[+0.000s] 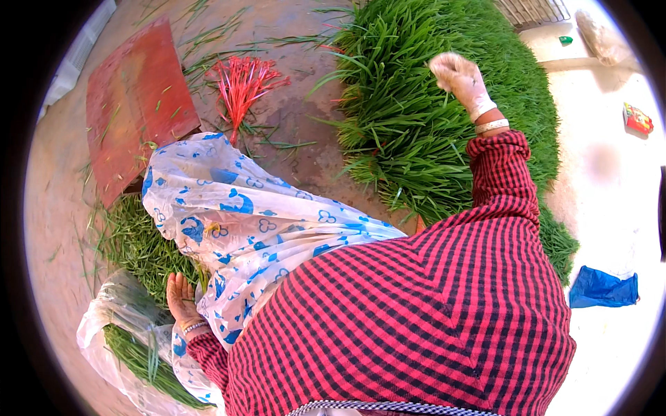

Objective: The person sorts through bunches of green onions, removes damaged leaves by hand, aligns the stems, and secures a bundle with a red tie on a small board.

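Observation:
My right hand (459, 80), in a pale thin glove, is raised over a large heap of long-leaved greens (409, 111) that look like garlic chives. Its fingers curl inward, and whatever may be in them is hidden. Low on the left, my left hand (182, 298) has its fingers stretched out and together, beside a pile of loose green blades (142, 243). No object shows in that hand. A white plastic apron with blue prints (243, 208) spreads over my lap, between the left hand and the heap.
A reddish board (135, 104) lies at the upper left, with a bundle of red strips (243, 87) to its right. Clear plastic (97, 326) wraps more greens (149, 364) at lower left. A blue bag (603, 288) and a red packet (637, 120) lie at right.

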